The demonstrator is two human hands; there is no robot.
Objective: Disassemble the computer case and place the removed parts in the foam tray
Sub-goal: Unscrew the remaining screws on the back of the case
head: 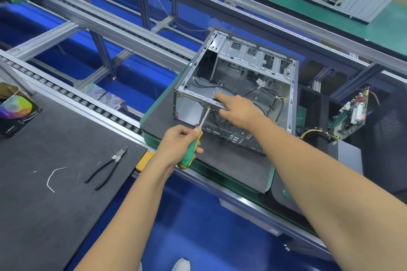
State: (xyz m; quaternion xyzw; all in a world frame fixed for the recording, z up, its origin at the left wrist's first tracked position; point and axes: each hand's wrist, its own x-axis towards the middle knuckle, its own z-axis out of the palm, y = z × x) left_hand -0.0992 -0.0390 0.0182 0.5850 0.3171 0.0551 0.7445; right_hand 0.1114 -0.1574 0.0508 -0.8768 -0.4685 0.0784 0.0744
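Open grey computer case centre frame, side off; left hand grips green screwdriver, right hand rests on case rail, forefinger extended

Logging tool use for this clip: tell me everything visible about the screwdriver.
The screwdriver has a green handle with yellow accents, plastic or rubber by the look, and a thin bare metal shaft. The left hand grips the handle, fingers curled round it. It slants up and to the right, its tip at the rear panel of the open computer case, just below the top rail where the right hand rests. Whether the tip sits in a screw cannot be told.
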